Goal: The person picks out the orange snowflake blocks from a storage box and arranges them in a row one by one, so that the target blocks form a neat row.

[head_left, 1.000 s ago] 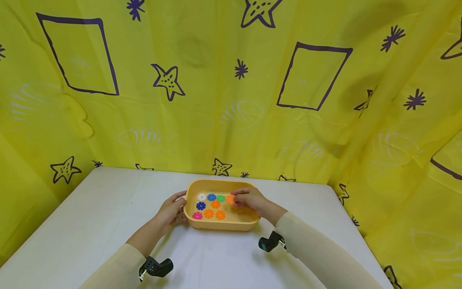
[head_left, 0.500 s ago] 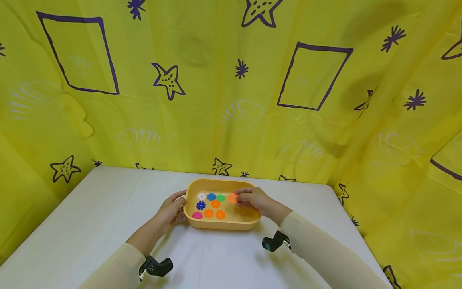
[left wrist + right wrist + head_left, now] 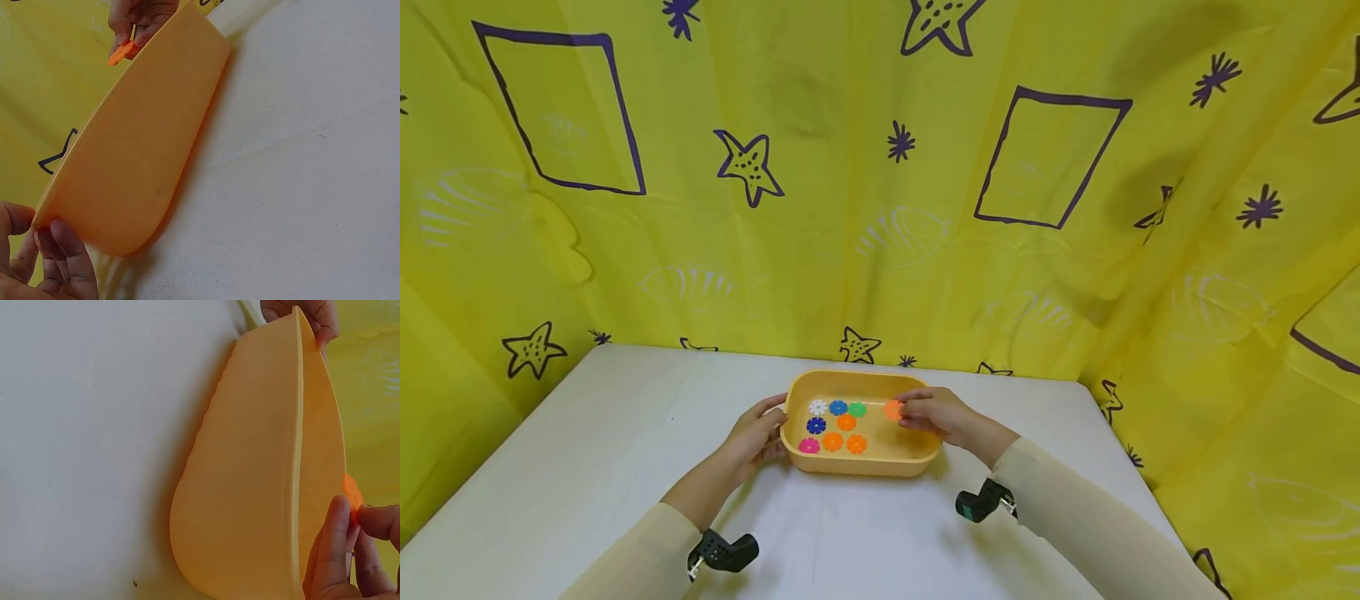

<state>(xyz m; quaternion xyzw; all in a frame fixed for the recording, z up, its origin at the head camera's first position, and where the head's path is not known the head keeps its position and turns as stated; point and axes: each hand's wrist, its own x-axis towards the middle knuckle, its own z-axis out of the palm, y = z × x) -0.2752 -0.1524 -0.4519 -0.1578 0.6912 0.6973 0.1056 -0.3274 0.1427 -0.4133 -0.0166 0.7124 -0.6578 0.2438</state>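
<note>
An orange disc is pinched in the right hand above the right end of a tray.

The toothed disc sits at about 3 o'clock within the pale orange tray, held clear of the rim in the left wrist view between thumb and fingertips. Eight more discs in white, blue, green, orange and pink lie in rows on the tray floor toward 9 o'clock. The left hand grips the tray's left rim, fingers curled over the edge. The tray rests on the white tabletop, with yellow star-printed fabric rising behind at 12 o'clock.
</note>
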